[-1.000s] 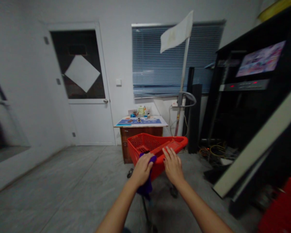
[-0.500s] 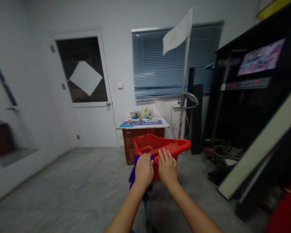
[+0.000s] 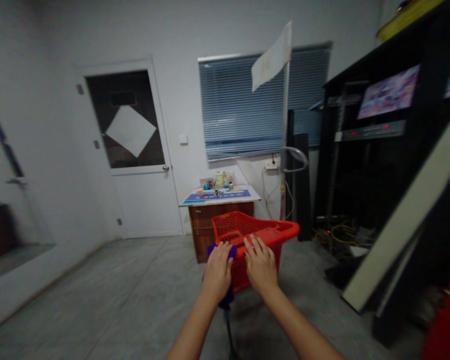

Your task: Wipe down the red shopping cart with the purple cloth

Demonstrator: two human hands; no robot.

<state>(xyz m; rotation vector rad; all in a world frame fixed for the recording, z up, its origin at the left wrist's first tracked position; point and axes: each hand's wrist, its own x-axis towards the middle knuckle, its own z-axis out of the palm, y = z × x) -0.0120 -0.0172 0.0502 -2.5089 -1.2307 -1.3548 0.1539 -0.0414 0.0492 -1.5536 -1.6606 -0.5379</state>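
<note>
A red plastic shopping cart (image 3: 260,233) with a mesh basket stands on the floor in front of me, its handle end pointing right. My left hand (image 3: 218,270) is closed over a bunched purple cloth (image 3: 227,297) at the cart's near left side. Part of the cloth hangs below the wrist, and a thin dark rod shows beneath it. Over the near rim of the cart lie the fingers of my right hand (image 3: 260,262), bent round the edge; its palm side is hidden.
Behind the cart is a brown cabinet (image 3: 204,231) with a blue-and-white board (image 3: 225,195) and small items on top. A flag on a pole (image 3: 286,100) stands by the blinds. On the right, a pale plank (image 3: 401,230) leans near the black rack (image 3: 416,130), with cables on the floor.
The room sits slightly lower in view, shifted left at the right side. The cart has moved a little right and down relative to my hands. Both hands keep their hold.
</note>
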